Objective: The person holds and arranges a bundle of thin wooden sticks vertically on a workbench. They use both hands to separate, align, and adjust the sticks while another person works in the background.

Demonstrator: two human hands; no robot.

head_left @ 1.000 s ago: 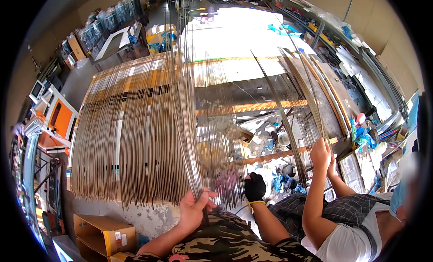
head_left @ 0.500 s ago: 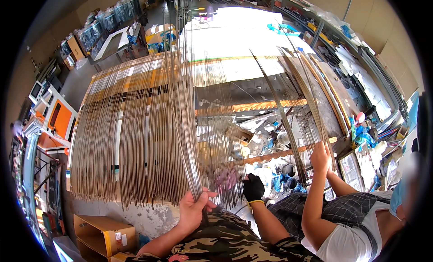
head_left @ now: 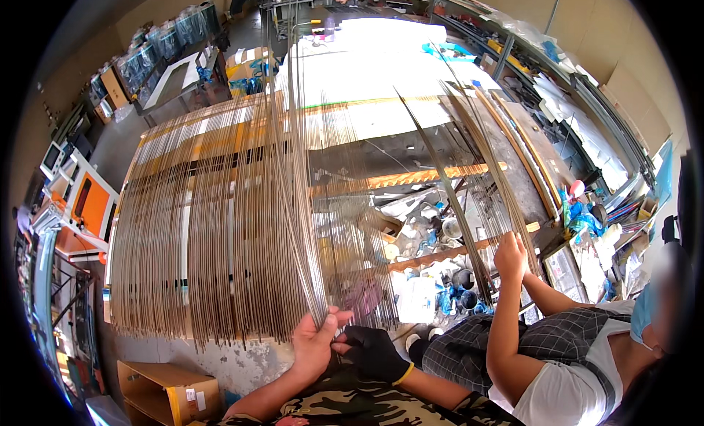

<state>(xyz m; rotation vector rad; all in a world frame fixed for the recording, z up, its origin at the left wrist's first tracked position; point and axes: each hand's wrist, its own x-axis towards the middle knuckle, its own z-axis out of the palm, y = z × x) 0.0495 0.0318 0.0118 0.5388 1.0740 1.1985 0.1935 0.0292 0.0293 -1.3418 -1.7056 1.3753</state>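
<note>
My left hand (head_left: 314, 342), bare, is closed round the near end of a bundle of long thin metal rods (head_left: 314, 290). The bundle rises steeply away from me over the frame. My right hand (head_left: 367, 350), in a black glove with bare fingertips and a yellow band at the wrist, is just to its right. Its fingers are bent together at the bundle's near end; what they pinch is hidden. Many more thin rods (head_left: 242, 257) lie side by side on the left, and a sparser row (head_left: 356, 268) lies to the right of the bundle.
At the right a co-worker's hands (head_left: 511, 256) hold another group of rods (head_left: 506, 195). Beyond the rods lies a bright white sheet (head_left: 367, 67). Wooden slats (head_left: 433, 175) cross the frame above scraps and cups. An open cardboard box (head_left: 169, 393) stands low at the left.
My gloved right hand has moved left and toward me, from the sparser rods to beside my left hand. My left hand keeps its hold on the bundle. The whole view has shifted slightly.
</note>
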